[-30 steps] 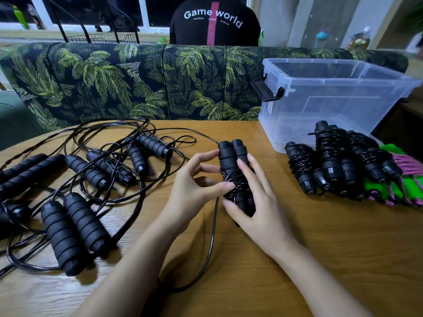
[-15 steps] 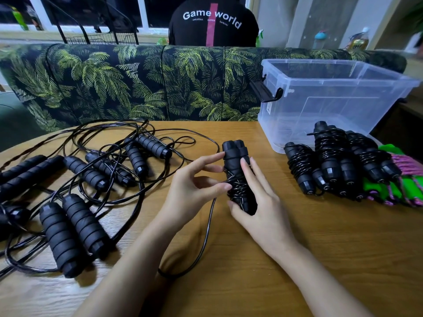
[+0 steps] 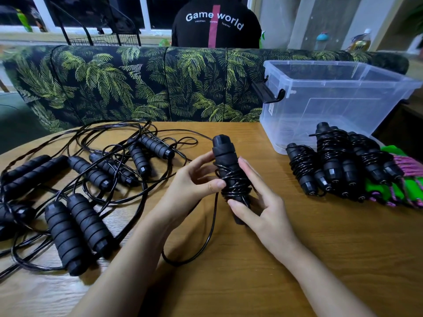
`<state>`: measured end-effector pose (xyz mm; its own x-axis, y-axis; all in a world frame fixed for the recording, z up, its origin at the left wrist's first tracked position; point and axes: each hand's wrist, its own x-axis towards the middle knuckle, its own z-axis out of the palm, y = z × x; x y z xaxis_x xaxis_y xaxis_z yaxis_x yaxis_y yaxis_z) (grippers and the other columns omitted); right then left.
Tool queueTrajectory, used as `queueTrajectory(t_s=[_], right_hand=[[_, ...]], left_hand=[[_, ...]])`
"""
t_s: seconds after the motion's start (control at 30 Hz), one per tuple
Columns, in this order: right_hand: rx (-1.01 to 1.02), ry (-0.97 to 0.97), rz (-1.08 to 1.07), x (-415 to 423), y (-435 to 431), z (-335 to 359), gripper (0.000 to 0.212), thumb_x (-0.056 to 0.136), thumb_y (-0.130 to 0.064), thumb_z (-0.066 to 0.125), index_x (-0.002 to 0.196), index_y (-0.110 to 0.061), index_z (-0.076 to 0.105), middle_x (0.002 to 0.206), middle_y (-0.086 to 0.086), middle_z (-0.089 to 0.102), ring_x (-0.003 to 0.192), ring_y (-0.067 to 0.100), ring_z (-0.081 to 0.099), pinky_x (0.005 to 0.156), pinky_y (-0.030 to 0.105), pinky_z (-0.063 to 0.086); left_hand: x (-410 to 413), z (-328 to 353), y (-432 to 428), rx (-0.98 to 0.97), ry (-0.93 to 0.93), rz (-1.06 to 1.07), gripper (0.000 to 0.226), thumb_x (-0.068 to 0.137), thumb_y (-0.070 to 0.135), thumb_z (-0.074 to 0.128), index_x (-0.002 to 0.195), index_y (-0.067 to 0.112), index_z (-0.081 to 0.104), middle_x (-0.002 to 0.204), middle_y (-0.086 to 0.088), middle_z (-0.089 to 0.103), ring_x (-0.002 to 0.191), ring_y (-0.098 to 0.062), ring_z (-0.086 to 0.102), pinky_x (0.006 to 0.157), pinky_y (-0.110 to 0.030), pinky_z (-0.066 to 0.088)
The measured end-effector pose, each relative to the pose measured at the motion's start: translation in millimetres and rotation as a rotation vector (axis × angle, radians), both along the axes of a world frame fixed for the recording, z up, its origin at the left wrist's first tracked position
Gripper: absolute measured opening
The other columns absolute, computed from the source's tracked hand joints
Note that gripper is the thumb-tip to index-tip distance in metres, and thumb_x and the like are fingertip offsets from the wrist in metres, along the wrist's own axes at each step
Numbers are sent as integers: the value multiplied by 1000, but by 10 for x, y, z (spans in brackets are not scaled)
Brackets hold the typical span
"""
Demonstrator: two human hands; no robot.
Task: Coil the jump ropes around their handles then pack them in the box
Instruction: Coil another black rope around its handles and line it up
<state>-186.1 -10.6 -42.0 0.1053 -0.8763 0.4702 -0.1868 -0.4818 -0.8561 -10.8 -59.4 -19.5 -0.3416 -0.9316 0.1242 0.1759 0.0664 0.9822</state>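
A pair of black jump rope handles [image 3: 226, 161] stands upright above the table centre, with black cord wound round its lower half. My right hand [image 3: 261, 202] grips the handles from the right and below. My left hand [image 3: 196, 181] pinches the cord against the handles from the left. The loose cord [image 3: 207, 239] hangs down and loops on the wooden table [image 3: 320, 259]. A clear plastic box [image 3: 332, 99] stands at the back right. Several coiled black ropes [image 3: 332, 165] lie in front of it.
Several uncoiled black ropes with foam handles [image 3: 75, 227] sprawl tangled over the left of the table. Green and pink ropes [image 3: 402, 179] lie at the far right edge. A leaf-patterned sofa back [image 3: 137, 83] runs behind the table, with a person in a black shirt [image 3: 215, 24] beyond it.
The handle pair has turned upright in my hands and the trailing cord loop on the table has shortened as more cord went round the handles.
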Motion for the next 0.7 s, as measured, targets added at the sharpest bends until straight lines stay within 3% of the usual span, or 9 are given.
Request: queueTrajectory(t_s=[0.13, 0.2, 0.27, 0.37, 0.57, 0.63, 0.7], right_hand=[[18, -3, 26, 6, 1, 9, 67, 86, -11, 66, 143, -36, 41, 154, -14, 39, 144, 4, 30, 119, 40, 30], [4, 12, 7, 5, -6, 6, 67, 87, -11, 65, 144, -36, 40, 154, -15, 38, 144, 4, 29, 119, 40, 29], [-23, 65, -30, 9, -22, -12, 67, 88, -12, 64, 146, -32, 37, 155, -16, 36, 144, 3, 29, 119, 30, 27], [-61, 184, -108, 41, -48, -72, 80, 86, -12, 72, 152, -26, 30, 156, -11, 33, 144, 1, 29, 116, 18, 26], [-54, 127, -76, 13, -84, -85, 82, 86, -12, 72, 152, -30, 26, 152, -6, 41, 139, 5, 39, 114, 23, 33], [-67, 172, -95, 13, -79, -93, 82, 87, -20, 70, 154, -30, 23, 153, -5, 40, 140, 7, 39, 114, 28, 35], [-98, 271, -150, 37, -70, -107, 84, 88, -27, 70, 155, -33, 19, 158, -8, 30, 144, 5, 32, 115, 23, 31]], left_hand=[[-6, 12, 25, 70, 57, -119, 90, 69, 26, 88, 145, 14, 43, 122, -14, 68, 119, -28, 62, 96, -34, 50], [-23, 21, 35, 67, 56, -56, 77, 73, 15, 82, 142, 15, 46, 117, -12, 70, 115, -25, 63, 94, -33, 51], [-70, 30, 55, 64, 51, 34, 73, 73, 11, 81, 138, 20, 51, 113, -10, 71, 111, -22, 65, 91, -30, 52], [-162, 28, 106, 53, 45, 130, 70, 66, 14, 82, 130, 25, 55, 102, -8, 74, 99, -16, 69, 85, -27, 54], [-118, 83, 94, 46, 36, 113, 66, 62, 12, 78, 124, 24, 57, 88, -2, 76, 87, -13, 71, 75, -23, 55], [-112, 80, 90, 37, 15, 121, 67, 61, 14, 80, 124, 24, 57, 87, -2, 76, 87, -13, 71, 74, -23, 54], [-130, 57, 105, 13, -29, 153, 72, 60, 18, 84, 127, 23, 57, 85, -1, 75, 88, -15, 71, 76, -26, 55]])
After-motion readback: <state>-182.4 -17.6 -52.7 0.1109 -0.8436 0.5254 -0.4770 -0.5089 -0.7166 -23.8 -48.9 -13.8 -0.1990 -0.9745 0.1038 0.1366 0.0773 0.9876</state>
